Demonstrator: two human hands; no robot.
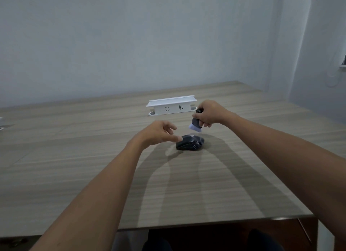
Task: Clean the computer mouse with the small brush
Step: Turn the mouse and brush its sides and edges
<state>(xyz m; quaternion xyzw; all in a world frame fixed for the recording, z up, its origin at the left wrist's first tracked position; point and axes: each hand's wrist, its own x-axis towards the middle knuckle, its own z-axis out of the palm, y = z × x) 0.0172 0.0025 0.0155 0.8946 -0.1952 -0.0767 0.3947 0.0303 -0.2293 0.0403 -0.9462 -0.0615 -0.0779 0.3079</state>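
Right hand (pixel 209 113) wrapped around stubby grey brush with pale bristles (pixel 195 124), bristles down, just above glossy black computer mouse (pixel 190 142) on wood-grain table (pixel 93 157), apparently poised to sweep; left hand (pixel 159 132) loosely spread, fingertip at mouse's edge, likely steadying.

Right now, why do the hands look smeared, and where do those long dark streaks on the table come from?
Head view: the left hand and the brush in the right hand are motion-blurred. The streaks are the arms' shadows on the table, meeting beside the mouse. The wide lens bows the table's edges.
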